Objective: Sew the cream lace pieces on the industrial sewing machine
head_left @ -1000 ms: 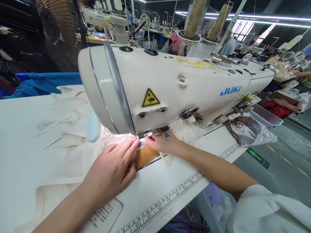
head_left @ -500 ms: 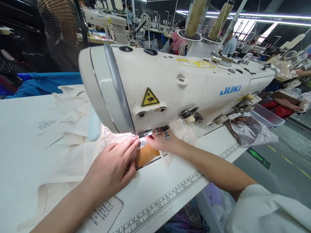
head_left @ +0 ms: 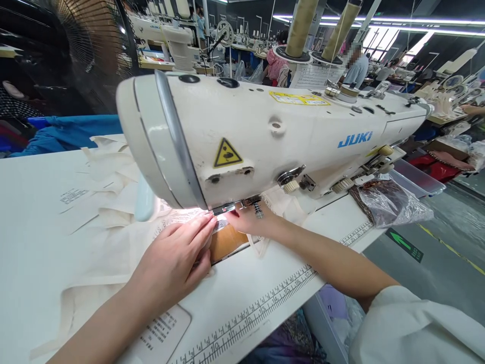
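Cream lace-edged cloth (head_left: 109,255) lies on the desk (head_left: 30,212), running in under the head of the sewing machine (head_left: 235,121); its lace edge is by the lit foot area (head_left: 224,209). Needle not visible, so exact stitch line unclear.

Left hand (head_left: 176,250): palm down on the cloth, fingers together and extended, tips just beside the foot, thumb tucked low. Can't tell if it pinches the cloth or only presses it. Right hand (head_left: 250,221): reaches in on the other side of the foot, fingers mostly hidden, grip can't be told.

Step looks like guiding cloth through the stitch point. To do it well: light flat pressure, both hands steering evenly, let the machine pull; tugging would likely stretch thin cloth and ripple the lace. Fingertips are very near the foot, so leave margin. The spread to the left should run in unfolded.

Farther out: brown panel (head_left: 228,242) before the foot, printed ruler (head_left: 250,321) along the near edge, plastic bag (head_left: 396,202) at right.
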Demonstrator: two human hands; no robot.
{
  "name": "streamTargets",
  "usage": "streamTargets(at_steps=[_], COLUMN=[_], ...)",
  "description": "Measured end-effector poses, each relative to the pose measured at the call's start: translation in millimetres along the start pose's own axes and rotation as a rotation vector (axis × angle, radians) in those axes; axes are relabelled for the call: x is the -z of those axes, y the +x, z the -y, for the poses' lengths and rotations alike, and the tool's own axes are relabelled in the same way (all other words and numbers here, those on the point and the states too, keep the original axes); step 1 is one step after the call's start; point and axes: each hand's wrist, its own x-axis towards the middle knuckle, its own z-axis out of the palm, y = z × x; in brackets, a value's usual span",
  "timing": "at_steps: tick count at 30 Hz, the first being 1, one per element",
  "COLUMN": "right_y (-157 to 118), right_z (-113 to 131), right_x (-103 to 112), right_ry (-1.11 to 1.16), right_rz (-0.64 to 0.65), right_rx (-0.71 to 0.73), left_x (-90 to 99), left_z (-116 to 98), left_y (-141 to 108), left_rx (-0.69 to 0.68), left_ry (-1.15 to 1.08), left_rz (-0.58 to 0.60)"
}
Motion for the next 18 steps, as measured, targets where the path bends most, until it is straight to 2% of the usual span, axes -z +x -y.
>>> streamTargets(at_steps=[7,18], right_y=[0.9,1.4], right_z=[4.2,3.5], right_x=[9.8,8.6], right_ry=[-0.03,-0.088], right_rz=[0.047,0.065], right_rx=[0.001,0.044], left_x=[0.3,0.6], left_z=[0.3,-0.1], left_y=[0.5,2.2], left_rx=[-0.012,-0.017], left_ry=[0.027,0.031], left_rz=[0.003,-0.019])
